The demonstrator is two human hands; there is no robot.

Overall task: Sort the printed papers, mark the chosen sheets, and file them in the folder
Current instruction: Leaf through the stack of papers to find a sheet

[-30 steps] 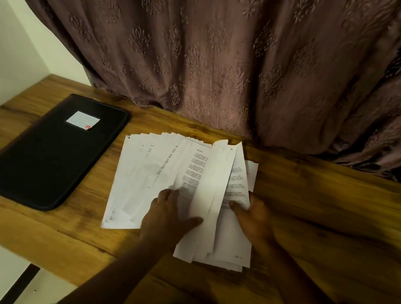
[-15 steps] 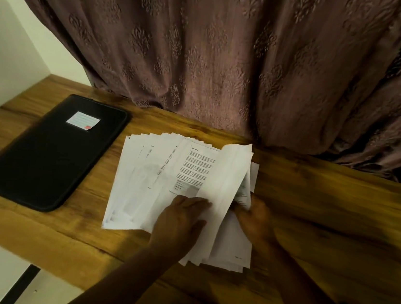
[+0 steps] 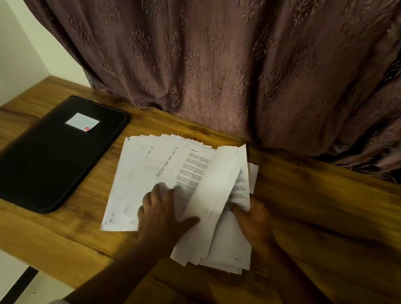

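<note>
White printed papers (image 3: 141, 170) lie fanned on the wooden table (image 3: 325, 217), just right of the closed black folder (image 3: 42, 157), which is flat on the table with a small label (image 3: 82, 121) on its cover. A patterned curtain (image 3: 231, 54) hangs behind the table's far edge.

From the head view, the left hand (image 3: 161, 212) rests on the fan with fingers spread and fairly straight, pressing the turned sheets down. Its thumb stretches right, against the lower edge of one lifted sheet (image 3: 218, 186) that stands curled up between the two piles. The right hand (image 3: 256, 219) sits at the right side of the stack, its fingers (image 3: 236, 209) tucked in among the pages under that raised sheet. Whether they pinch a page or only prop it I cannot tell.

This looks like the sorting step, with marking and filing not yet begun and no pen in sight. To do it well, I judge that the left palm should hold the fan firmly so it does not slide toward the table's near edge. The right hand should separate one page at a time, since thin sheets cling in pairs. Each heading should be readable before the sheet is laid over. The stack's lower corners sit close to the table's near edge, so a careless sweep could spill pages.
</note>
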